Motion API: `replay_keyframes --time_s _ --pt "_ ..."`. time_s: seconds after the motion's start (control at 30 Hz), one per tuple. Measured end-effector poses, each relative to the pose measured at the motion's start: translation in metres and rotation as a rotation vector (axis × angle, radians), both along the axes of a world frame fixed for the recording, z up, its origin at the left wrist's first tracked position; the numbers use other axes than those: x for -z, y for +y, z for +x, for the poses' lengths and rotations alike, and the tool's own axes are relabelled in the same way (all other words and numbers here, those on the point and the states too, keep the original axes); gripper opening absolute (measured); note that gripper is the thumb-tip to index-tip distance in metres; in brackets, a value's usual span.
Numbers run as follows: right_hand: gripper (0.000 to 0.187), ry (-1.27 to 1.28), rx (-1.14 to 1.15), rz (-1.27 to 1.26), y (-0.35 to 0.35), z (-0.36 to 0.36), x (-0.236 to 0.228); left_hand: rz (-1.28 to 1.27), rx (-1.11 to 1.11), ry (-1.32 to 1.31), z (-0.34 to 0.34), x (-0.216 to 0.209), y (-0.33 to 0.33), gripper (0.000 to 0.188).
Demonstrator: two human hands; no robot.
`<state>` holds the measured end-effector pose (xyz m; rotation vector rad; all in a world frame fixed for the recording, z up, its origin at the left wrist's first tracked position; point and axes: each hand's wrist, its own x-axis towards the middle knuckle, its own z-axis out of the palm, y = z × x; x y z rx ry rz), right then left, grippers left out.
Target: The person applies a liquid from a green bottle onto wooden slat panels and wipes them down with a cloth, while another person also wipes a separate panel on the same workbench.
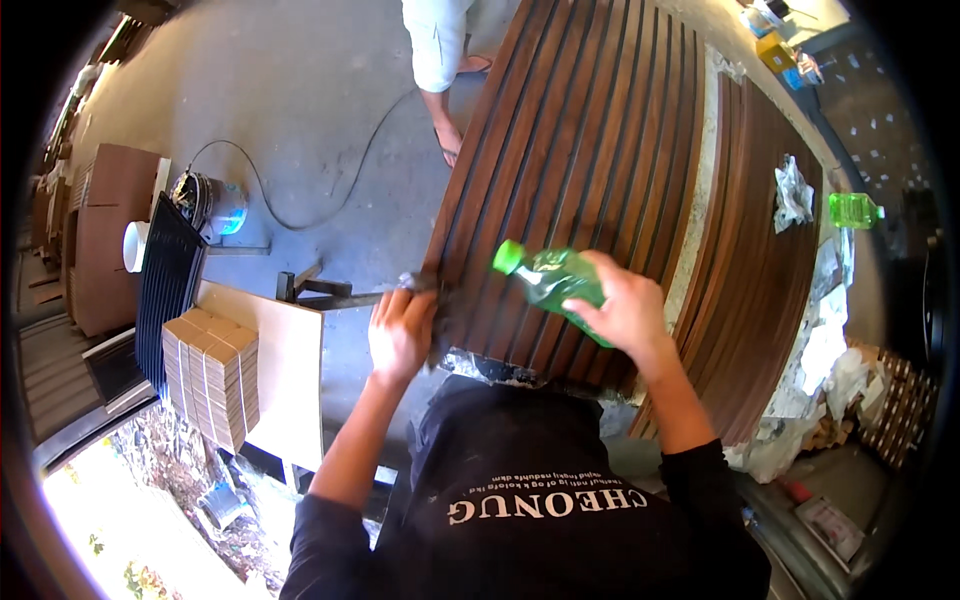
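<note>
My right hand (628, 312) is wrapped round a green plastic bottle (560, 282) with a bright green cap. The bottle is tilted, its cap end pointing to the upper left, above a brown slatted wood panel (585, 130) with dark grooves. At the panel's near left corner, my left hand (402, 335) is closed, knuckles up. Something greyish and dark shows beside its fingers, too blurred to name.
Right of the slatted panel lie stacked brown boards (755, 280) with a crumpled clear wrapper (792, 195) on top. Another green bottle (853, 210) lies beyond. Bundled cardboard (210, 375) and a bucket (228, 207) stand left. A person's leg (437, 60) is at the far side.
</note>
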<state>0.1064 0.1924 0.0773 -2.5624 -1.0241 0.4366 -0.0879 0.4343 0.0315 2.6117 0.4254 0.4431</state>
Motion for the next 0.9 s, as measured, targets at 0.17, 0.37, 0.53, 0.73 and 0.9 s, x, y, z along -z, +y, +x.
replay_keyframes --time_s 0.17,0.37,0.53,0.73,0.9 --pt "0.053 -0.083 -0.073 -0.164 0.025 -0.008 -0.021 0.116 -0.049 -0.031 0.035 0.016 -0.004 0.014" --pt "0.048 -0.194 -0.202 -0.267 0.041 0.003 -0.034 0.079 0.013 -0.097 0.072 0.019 0.019 0.010" --pt "0.053 -0.223 -0.166 -0.131 0.017 0.013 -0.036 0.094 0.052 -0.020 0.030 0.026 -0.003 0.014" --pt "0.058 -0.032 0.153 0.556 -0.032 0.024 -0.007 0.131 0.018 -0.029 0.101 0.020 0.018 0.017" --pt "0.070 -0.093 0.524 0.964 -0.084 0.030 0.029 0.107 -0.027 -0.026 0.055 0.027 -0.004 0.017"
